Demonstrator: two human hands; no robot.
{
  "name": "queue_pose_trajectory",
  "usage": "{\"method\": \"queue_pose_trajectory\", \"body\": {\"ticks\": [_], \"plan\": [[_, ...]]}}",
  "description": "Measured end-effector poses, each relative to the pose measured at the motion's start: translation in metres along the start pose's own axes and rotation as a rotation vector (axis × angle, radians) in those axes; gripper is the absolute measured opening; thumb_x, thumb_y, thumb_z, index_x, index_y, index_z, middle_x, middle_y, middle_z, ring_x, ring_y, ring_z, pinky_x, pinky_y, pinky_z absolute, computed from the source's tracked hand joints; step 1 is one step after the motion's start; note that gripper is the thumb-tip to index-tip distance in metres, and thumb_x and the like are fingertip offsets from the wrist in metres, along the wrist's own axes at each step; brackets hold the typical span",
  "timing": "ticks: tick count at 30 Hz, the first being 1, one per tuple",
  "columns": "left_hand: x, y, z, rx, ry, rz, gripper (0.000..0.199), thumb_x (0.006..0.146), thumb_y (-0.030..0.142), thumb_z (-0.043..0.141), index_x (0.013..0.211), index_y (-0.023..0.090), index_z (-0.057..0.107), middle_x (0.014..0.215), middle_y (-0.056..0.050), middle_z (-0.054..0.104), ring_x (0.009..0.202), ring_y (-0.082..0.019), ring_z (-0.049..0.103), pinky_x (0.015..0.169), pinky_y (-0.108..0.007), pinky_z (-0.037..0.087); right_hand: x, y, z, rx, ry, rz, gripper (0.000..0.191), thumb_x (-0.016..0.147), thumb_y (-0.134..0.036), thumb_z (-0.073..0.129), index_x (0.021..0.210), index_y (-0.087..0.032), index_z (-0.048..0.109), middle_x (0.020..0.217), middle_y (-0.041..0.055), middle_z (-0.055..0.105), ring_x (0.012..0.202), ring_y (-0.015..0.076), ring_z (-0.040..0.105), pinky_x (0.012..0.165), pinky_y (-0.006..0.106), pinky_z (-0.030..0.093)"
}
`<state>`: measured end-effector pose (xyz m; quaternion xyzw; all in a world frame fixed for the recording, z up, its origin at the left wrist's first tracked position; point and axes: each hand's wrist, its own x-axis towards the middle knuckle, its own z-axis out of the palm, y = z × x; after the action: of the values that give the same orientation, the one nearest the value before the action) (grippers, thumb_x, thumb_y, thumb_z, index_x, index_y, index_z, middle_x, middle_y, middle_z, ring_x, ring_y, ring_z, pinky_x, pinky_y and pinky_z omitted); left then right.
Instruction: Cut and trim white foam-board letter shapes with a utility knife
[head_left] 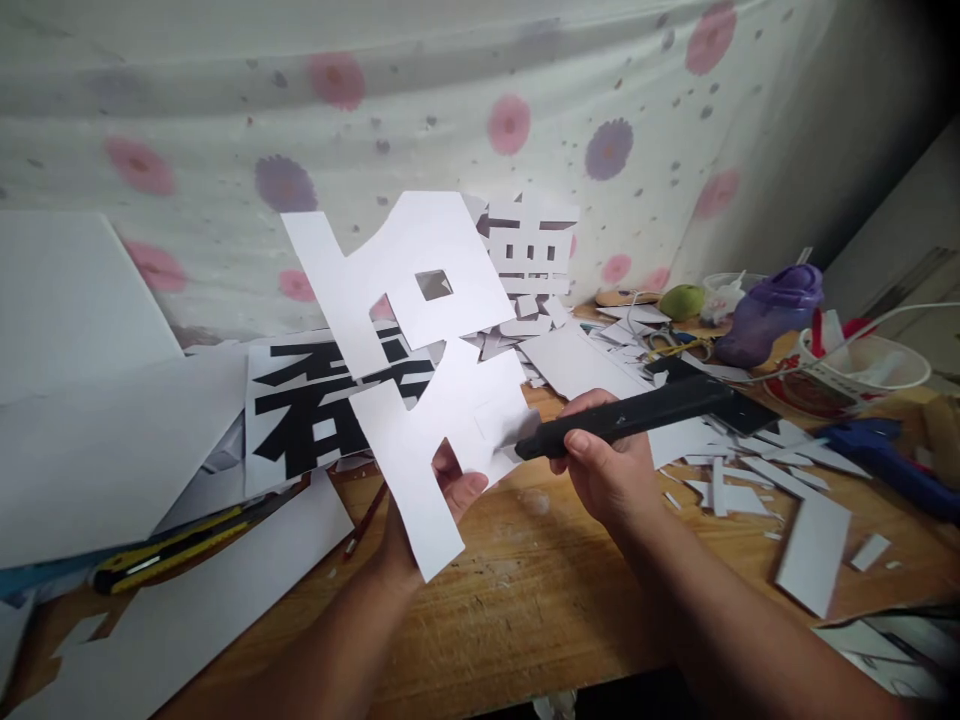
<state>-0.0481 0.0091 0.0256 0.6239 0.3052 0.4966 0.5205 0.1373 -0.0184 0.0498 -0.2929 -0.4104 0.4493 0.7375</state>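
Observation:
A white board cut into a character shape point(420, 370) is raised above the wooden table, tilted. My left hand point(459, 485) grips its lower part from behind, partly hidden by the board. In my right hand point(604, 455) is a black cutter-like tool point(630, 415), its tip at the board's right edge beside a faintly outlined square. Behind the board to the left lies a sheet with a black printed character point(300, 400). Another white cut-out character point(531, 245) stands farther back.
White scraps point(727, 490) cover the right of the wooden table point(525, 600). A blue glue gun point(885, 455), purple container point(772, 310) and plastic bowl point(885, 365) are at the right. At left are a yellow cutter point(172, 548) and large white boards point(97, 440). A flowered curtain point(420, 130) hangs behind.

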Motion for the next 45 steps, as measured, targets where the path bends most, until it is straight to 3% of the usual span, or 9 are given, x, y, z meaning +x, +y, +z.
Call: {"method": "queue_pose_trajectory", "body": {"ticks": [4, 11, 21, 29, 36, 45], "plan": [[-0.0012, 0.0007, -0.0011, -0.045, -0.089, 0.041, 0.025, 0.081, 0.041, 0.068, 0.102, 0.027, 0.069, 0.111, -0.004, 0.069, 0.112, -0.03, 0.06, 0.102, -0.05, 0.047, -0.0046, 0.0025, -0.0032, -0.05, -0.01, -0.053, 0.029, 0.067, -0.032, 0.083, 0.081, -0.021, 0.06, 0.063, -0.0034, 0.066, 0.047, 0.0111, 0.059, 0.044, 0.023, 0.049], [-0.0012, 0.0052, 0.0028, -0.033, -0.008, -0.002, 0.03, 0.073, 0.04, 0.076, 0.1, 0.028, 0.069, 0.107, -0.004, 0.07, 0.113, -0.032, 0.06, 0.097, -0.048, 0.05, -0.0035, -0.0001, 0.0024, -0.027, 0.042, -0.033, 0.029, 0.062, -0.027, 0.085, 0.078, -0.019, 0.063, 0.063, -0.0036, 0.066, 0.047, 0.0104, 0.058, 0.041, 0.023, 0.05], [-0.0042, 0.0024, 0.0005, -0.048, -0.037, -0.067, 0.04, 0.073, 0.046, 0.076, 0.105, 0.024, 0.067, 0.1, -0.007, 0.071, 0.1, -0.031, 0.066, 0.092, -0.05, 0.052, -0.0023, 0.0049, 0.0009, -0.006, 0.041, -0.055, 0.028, 0.06, -0.027, 0.086, 0.077, -0.018, 0.065, 0.064, -0.0026, 0.067, 0.046, 0.0107, 0.059, 0.038, 0.021, 0.05], [-0.0028, 0.0021, -0.0008, -0.041, -0.056, -0.02, 0.031, 0.076, 0.043, 0.075, 0.099, 0.025, 0.066, 0.108, -0.005, 0.069, 0.111, -0.03, 0.061, 0.107, -0.051, 0.041, -0.0027, 0.0072, -0.0002, 0.014, 0.029, -0.052, 0.028, 0.063, -0.028, 0.086, 0.079, -0.019, 0.066, 0.065, -0.0028, 0.068, 0.046, 0.0097, 0.06, 0.04, 0.02, 0.05], [-0.0037, -0.0005, -0.0034, -0.035, -0.075, -0.013, 0.029, 0.079, 0.04, 0.073, 0.104, 0.027, 0.067, 0.103, -0.004, 0.07, 0.108, -0.028, 0.062, 0.105, -0.048, 0.041, -0.0018, 0.007, 0.0, 0.019, 0.015, -0.059, 0.027, 0.064, -0.029, 0.086, 0.079, -0.019, 0.066, 0.063, -0.0034, 0.068, 0.045, 0.0098, 0.06, 0.04, 0.02, 0.05], [-0.0042, -0.0016, -0.0039, -0.077, -0.127, -0.037, 0.03, 0.082, 0.035, 0.071, 0.112, 0.032, 0.066, 0.115, -0.002, 0.069, 0.116, -0.028, 0.059, 0.106, -0.046, 0.041, -0.0034, 0.006, -0.0004, 0.004, 0.027, -0.058, 0.027, 0.064, -0.029, 0.087, 0.078, -0.019, 0.066, 0.064, -0.0025, 0.068, 0.048, 0.0103, 0.06, 0.04, 0.019, 0.049]]}}
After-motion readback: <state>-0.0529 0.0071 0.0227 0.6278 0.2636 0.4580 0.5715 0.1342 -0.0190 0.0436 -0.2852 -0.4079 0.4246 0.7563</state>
